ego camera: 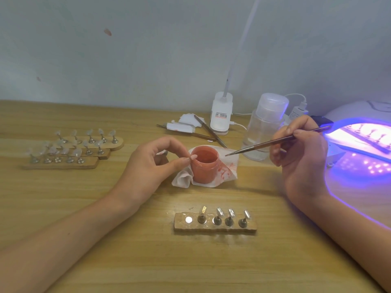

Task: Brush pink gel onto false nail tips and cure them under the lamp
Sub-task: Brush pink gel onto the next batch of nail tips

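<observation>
An open jar of pink gel [204, 166] stands on a pink-stained tissue [227, 169] mid-table. My left hand [152, 166] is just left of the jar, its fingers curled round a small nail tip stand [163, 153] that is mostly hidden. My right hand [300, 153] grips a thin brush [266, 143], whose tip hovers just right of the jar's rim. A wooden strip [215, 227] near me holds several tips on metal stands, with one bare magnet at its left end. The curing lamp [359, 166] glows purple at the right, and another strip of tips [369, 137] lies inside it.
Three wooden strips of clear tips [69, 152] lie at the far left. Behind the jar are tweezers [208, 130], tissue scraps [182, 126], a white desk-lamp base [221, 113] with its cable, and a clear pump bottle [264, 127]. The wall closes off the table's back.
</observation>
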Demonstrator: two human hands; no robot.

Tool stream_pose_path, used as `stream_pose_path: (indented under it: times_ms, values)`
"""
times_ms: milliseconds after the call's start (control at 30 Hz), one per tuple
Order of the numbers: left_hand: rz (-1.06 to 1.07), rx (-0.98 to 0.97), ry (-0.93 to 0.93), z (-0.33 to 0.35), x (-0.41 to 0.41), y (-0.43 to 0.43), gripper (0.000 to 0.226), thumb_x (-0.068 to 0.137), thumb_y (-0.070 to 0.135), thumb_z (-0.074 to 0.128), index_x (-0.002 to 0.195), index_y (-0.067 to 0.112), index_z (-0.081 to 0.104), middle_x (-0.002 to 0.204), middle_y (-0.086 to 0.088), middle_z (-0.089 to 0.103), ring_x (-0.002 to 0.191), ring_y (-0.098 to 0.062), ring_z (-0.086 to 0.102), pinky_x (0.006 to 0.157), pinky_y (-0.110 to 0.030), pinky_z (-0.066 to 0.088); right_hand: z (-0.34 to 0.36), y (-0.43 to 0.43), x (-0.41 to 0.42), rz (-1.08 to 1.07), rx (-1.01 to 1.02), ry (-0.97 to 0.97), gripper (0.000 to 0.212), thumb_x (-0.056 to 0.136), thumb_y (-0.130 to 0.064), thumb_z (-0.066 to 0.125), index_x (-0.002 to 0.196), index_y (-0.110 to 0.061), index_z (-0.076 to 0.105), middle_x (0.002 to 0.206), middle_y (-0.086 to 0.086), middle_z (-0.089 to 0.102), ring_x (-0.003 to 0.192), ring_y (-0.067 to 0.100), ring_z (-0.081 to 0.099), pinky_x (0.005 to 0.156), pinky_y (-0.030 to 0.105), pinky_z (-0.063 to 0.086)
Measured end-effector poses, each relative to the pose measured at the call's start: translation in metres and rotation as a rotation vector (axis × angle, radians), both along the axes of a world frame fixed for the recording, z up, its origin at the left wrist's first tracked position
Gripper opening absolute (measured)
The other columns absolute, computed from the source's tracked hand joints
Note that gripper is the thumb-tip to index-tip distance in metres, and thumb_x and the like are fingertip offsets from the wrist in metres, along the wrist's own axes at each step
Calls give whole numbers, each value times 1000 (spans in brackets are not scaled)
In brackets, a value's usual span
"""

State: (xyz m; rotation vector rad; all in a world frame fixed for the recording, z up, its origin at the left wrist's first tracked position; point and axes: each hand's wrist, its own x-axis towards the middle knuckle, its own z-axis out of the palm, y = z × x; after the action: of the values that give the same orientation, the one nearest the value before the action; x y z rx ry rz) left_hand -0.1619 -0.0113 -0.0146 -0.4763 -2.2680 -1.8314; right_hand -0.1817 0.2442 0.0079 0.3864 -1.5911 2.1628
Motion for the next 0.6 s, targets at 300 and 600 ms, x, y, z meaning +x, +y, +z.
stream_pose_path:
  times_ms: [300,600]
  values:
    - [-152,-172,-50,44,3,-17,3,79,30,74,81,27,74,88,3,75,60,-10,50,49,-14,40,1,-6,-4,191,-157,-181,43,102,-21,43,67,-27,67,58,-7,60,50,4,54,46,13,41]
    - [-482,-346,-128,23,28,-26,9,74,31,83,76,37,76,89,11,60,73,-9,47,65,-15,38,-3,-10,3,293,-132,-266,23,81,-30,69,68,-26,49,58,-8,50,48,0,47,43,11,37]
